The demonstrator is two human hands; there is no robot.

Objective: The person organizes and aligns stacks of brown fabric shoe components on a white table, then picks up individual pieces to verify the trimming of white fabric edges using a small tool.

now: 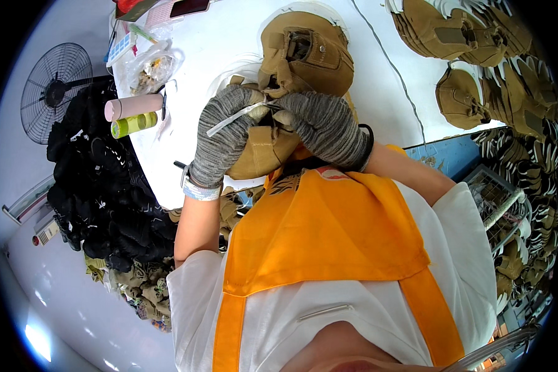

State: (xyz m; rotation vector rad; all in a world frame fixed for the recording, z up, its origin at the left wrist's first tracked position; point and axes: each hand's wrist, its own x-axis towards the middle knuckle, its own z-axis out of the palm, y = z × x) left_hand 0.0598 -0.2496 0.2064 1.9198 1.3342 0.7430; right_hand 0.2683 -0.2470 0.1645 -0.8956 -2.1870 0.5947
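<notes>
Both my hands wear grey knitted gloves and meet over a tan shoe upper [263, 152] at the table's near edge. My left hand [220, 133] is closed on its left side. My right hand [328, 127] pinches at its opening from the right, with fingertips close to the left ones. A thin whitish strip [235, 118] slants across the left glove from between the fingertips; its exact kind is unclear. Just beyond my hands, a second tan shoe upper [328, 56] lies on the white table [384, 111]. Fingers partly hide the upper I hold.
Stacked tan uppers [434, 31] lie at the right. A pink bottle [133, 106], a green can [134, 125] and a plastic bag [155, 68] stand at the left. Black shoe pieces [105, 167] are heaped beside the table near a fan [56, 93]. A cable [390, 62] crosses the tabletop.
</notes>
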